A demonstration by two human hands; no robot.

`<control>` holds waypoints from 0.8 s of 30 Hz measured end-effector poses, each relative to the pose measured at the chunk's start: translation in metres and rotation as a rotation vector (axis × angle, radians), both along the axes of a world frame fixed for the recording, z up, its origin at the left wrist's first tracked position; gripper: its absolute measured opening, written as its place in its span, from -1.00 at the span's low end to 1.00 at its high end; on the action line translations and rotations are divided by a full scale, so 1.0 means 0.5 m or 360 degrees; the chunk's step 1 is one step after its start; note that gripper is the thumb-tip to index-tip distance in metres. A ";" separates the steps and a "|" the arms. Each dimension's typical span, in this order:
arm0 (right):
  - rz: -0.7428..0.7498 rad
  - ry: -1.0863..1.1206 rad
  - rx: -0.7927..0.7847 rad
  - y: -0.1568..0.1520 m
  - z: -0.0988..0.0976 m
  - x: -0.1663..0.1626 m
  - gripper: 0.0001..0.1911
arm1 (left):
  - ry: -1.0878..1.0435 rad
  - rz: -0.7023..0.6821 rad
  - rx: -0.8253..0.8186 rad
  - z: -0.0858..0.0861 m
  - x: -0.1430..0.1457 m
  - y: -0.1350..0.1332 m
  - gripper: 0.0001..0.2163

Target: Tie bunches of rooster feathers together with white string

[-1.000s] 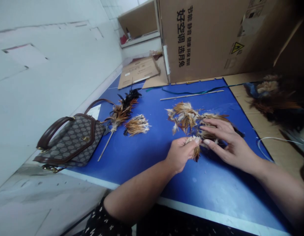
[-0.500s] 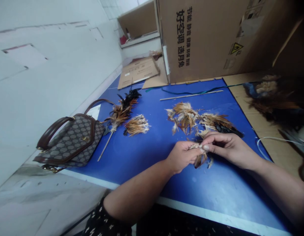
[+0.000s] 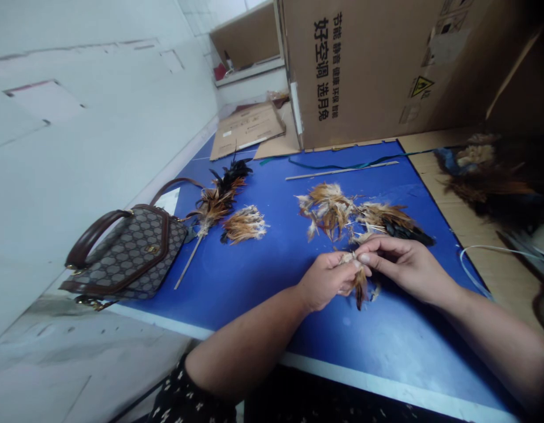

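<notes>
My left hand (image 3: 327,281) is closed on a small bunch of brown and cream feathers (image 3: 361,289), whose dark tips hang below the fingers. Thumb and forefinger of my right hand (image 3: 398,261) pinch together at the pale quill ends of that same bunch. Just beyond my hands lies a loose pile of tan and white feathers (image 3: 331,208). Beside it, to the right, is a heap of brown and black feathers (image 3: 393,222). A row of short brown feathers (image 3: 244,225) rests farther left, next to a feather duster (image 3: 221,200) with a bare stick.
A patterned handbag (image 3: 135,252) stands at the left of the blue table (image 3: 263,294). Behind are a thin stick (image 3: 342,170), a green ribbon (image 3: 364,165), flat cardboard (image 3: 248,129) and a large carton (image 3: 369,76). More dark feathers (image 3: 505,182) lie at the right.
My right fingertips have shifted slightly left along the quill ends. The feathers in my left hand now hang lower and show more of their brown tips.
</notes>
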State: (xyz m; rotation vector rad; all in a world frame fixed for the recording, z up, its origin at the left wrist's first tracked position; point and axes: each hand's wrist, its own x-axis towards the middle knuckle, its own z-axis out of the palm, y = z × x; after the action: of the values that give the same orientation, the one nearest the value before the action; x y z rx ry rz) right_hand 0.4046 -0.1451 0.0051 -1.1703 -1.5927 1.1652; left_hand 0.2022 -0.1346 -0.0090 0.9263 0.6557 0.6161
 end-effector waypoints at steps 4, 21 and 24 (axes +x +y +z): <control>0.0019 -0.0011 0.0079 0.003 -0.003 0.006 -0.60 | 0.0040 -0.0042 0.0041 0.003 -0.003 0.002 -0.60; 0.0281 -0.0104 0.0286 0.007 0.013 0.016 -0.70 | 0.0093 -0.0087 0.0071 0.010 -0.009 0.002 -0.59; 0.0281 -0.0080 0.0184 0.007 0.015 0.020 -0.73 | 0.0107 -0.0108 0.0080 0.014 -0.009 0.001 -0.58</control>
State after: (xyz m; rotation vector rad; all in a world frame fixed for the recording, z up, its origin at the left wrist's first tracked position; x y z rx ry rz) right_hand 0.4144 -0.1416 0.0125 -1.0078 -1.8064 1.1458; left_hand 0.1977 -0.1340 -0.0019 1.0156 0.6685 0.5452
